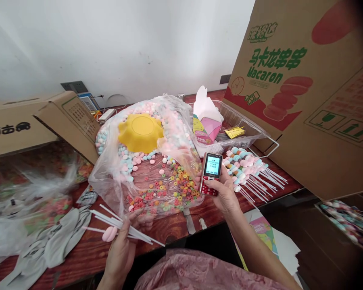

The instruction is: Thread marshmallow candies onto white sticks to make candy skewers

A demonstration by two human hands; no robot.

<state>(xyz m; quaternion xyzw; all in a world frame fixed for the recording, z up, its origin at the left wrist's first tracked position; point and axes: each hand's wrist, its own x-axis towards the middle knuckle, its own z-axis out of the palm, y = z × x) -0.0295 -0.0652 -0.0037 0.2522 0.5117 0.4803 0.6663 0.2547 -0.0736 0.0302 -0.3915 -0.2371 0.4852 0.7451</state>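
Closed around several white sticks (109, 220), my left hand (122, 243) is at the front edge of the table. One of these sticks carries pink marshmallow pieces (109, 234). My right hand (225, 193) grips a red keypad mobile phone (212, 174) with its screen lit, the thumb lying on the keys. Just beyond my hands lies a clear plastic bag (109, 177) with small pastel marshmallows (133, 161) and coloured cereal rings (181, 181). A yellow wavy-edged bowl (140, 132) sits on the marshmallows. Right of the phone, finished marshmallow skewers (248, 165) lie in a pile.
A clear plastic tray (254, 131) holds a pink carton (206, 125) and yellow twist ties (234, 132). A large cardboard box (290, 100) stands at right, an open carton (69, 121) at left. Grey gloves (48, 241) lie front left. More skewers (345, 221) are in a box below right.
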